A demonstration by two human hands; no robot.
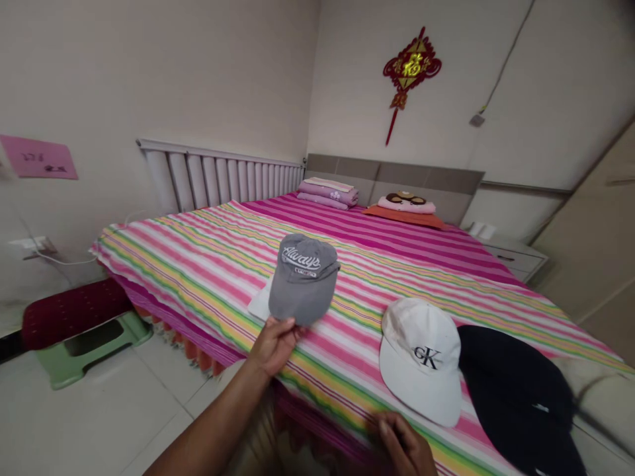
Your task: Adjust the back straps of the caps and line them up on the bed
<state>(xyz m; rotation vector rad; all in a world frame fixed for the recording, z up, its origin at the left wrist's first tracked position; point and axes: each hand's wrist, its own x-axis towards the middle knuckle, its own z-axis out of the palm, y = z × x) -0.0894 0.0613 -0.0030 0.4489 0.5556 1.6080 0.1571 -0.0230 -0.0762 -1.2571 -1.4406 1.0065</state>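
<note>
My left hand (276,344) pinches the brim of a grey cap (303,281) with white "Always" lettering, held over the bed. Part of a white item (260,303) shows behind the grey cap; the rest is hidden. My right hand (404,444) is at the bed's near edge, its fingers curled, and whether it holds something I cannot make out. Beyond it lies a white cap (421,360) with dark "CK" style letters, brim toward me. A black cap (518,396) rests to the right, touching or very near the white one.
A striped sheet covers the bed (198,244). Folded bedding (327,194) and a pink-and-orange stack (404,208) lie by the headboard (417,188). A green stool (94,347) with a red cushion stands at the left; a nightstand (513,258) is at the right.
</note>
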